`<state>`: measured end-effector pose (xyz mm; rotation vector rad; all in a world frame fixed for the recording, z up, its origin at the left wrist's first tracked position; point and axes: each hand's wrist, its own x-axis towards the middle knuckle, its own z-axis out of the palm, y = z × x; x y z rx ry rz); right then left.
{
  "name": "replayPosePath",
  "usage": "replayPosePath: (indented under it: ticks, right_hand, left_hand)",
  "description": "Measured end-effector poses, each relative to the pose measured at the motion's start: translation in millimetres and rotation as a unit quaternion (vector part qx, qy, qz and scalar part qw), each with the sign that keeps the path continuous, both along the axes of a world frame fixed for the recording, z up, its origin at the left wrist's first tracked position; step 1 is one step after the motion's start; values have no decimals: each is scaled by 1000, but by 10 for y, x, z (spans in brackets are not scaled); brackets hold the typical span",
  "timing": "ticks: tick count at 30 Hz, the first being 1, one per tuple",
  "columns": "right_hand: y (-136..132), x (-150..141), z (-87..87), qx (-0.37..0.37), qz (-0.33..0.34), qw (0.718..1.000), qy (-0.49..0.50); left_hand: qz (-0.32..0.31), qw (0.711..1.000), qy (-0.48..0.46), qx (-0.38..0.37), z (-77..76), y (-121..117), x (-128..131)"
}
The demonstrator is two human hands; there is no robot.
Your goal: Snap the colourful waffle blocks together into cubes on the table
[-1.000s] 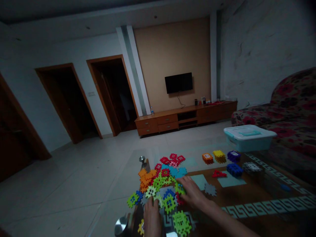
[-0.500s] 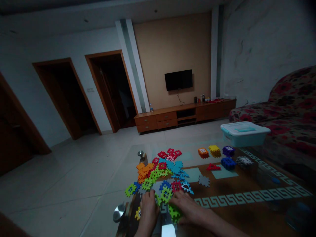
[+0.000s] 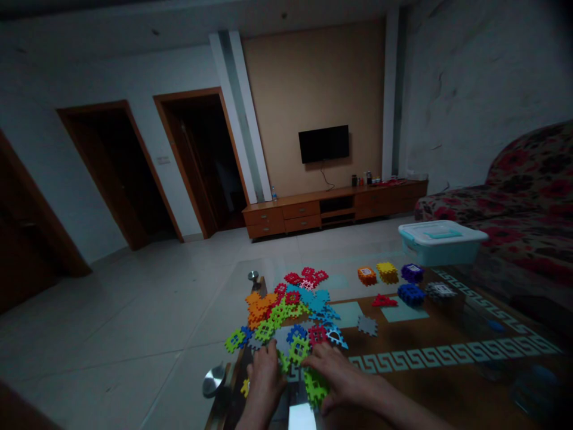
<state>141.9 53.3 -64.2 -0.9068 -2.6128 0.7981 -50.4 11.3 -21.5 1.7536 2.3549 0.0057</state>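
The bright-green piece [image 3: 315,388] lies just left of the right hand [image 3: 336,373], under its fingers and partly covered by them; the part that shows is longest pointing away from the person. The right hand is clearly the nearer one. It is half-curled over the piece, touching it, but whether it grips cannot be told. The piece looks flat and plastic, with toothed edges. To its left is the left hand [image 3: 265,377], fingers bent forward, its underside hidden, so I cannot tell whether it holds anything. Beyond the bright-green piece lie a green window piece [image 3: 299,351], a red piece [image 3: 317,334] and an orange heap [image 3: 262,309], farther left. The worktop [image 3: 394,343] stretches to its right; the lidded box [image 3: 443,234] sits well beyond it on that side.
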Motion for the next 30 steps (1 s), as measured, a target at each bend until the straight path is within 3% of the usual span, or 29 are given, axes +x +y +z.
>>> replayPosePath:
  ticks: [8, 15, 22, 26, 30]
  right_hand:
    - [-54, -38, 38, 13, -12, 1000, -10]
    - [115, 139, 131, -6, -9, 1000, 14]
    - [317, 224, 147, 45, -129, 988, 69]
    - [338, 111, 118, 70, -90, 990, 78]
    - [354, -41, 115, 79, -10, 993, 85]
  left_hand:
    - [2, 998, -13, 60, 76, -82, -71]
    - [-46, 991, -65, 108, 128, -209, 120]
    - [-143, 983, -113, 15, 51, -270, 568]
    - [-152, 984, -97, 6, -7, -268, 595]
    - [-101, 992, -48, 51, -22, -183, 391]
